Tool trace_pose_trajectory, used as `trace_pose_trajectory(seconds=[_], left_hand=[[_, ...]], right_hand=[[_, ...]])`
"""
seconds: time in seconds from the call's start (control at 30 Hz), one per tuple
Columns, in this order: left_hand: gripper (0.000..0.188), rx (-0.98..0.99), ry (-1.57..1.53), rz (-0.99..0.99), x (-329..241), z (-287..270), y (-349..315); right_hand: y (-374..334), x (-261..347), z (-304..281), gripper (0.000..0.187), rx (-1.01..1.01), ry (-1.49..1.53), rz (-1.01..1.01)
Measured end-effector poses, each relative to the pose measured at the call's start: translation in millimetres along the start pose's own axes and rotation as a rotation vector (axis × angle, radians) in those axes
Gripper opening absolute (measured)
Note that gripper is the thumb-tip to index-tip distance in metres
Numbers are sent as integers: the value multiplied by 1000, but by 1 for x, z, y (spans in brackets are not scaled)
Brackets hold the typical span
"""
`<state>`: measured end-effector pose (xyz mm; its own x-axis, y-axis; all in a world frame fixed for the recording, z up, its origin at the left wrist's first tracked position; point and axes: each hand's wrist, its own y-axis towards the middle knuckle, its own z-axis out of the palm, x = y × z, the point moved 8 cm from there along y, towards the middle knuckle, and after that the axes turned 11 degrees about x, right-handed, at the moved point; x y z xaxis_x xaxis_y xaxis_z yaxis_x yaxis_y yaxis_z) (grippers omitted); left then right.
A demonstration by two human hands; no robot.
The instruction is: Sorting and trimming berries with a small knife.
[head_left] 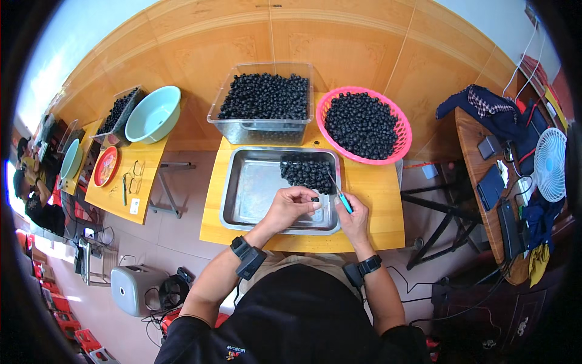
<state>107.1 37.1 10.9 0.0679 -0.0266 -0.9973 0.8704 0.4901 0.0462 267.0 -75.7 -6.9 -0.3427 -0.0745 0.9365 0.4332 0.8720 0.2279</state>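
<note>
Over the metal tray [251, 203], my left hand [292, 205] is closed in a pinch on a small dark round fruit [315, 199]. My right hand [354, 216] grips a slim tool with a teal handle [345, 202]; its thin metal tip points up and left, and I cannot tell its exact kind. The two hands are close together but apart. A heap of dark round fruits [306, 174] lies in the tray's far right part. Behind the tray stands a clear plastic bin [260, 128] full of the same fruit, and right of it a pink basket [405, 124] of them.
On another table at the left are a mint basin [154, 115], a red plate [99, 167], glasses [134, 170] and a clear bin of fruit [118, 112]. At the right, a round table [473, 145] holds clothes and a blue fan [550, 164]. Another person [42, 209] sits far left.
</note>
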Motion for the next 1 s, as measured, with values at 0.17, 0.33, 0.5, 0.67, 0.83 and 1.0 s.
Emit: trace_pose_trajectory(seconds=[0.17, 0.33, 0.5, 0.67, 0.83, 1.0], left_hand=[[16, -73, -550, -90, 15, 2, -17], [16, -123, -671, -110, 17, 2, -30], [16, -130, -705, -127, 16, 10, -39], [18, -101, -761, -115, 7, 26, -42], [16, -72, -785, -71, 3, 37, -46], [14, -49, -792, -28, -6, 45, -51]], right_hand=[[-4, 0, -3, 25, -18, -25, 0], [-7, 9, -5, 23, -39, -116, -30], [-27, 44, -5, 23, -63, -117, -53], [-34, 84, 15, 30, 124, 44, -112], [-44, 91, 15, 37, 182, -39, -200], [-50, 97, 10, 39, 190, -103, -238]])
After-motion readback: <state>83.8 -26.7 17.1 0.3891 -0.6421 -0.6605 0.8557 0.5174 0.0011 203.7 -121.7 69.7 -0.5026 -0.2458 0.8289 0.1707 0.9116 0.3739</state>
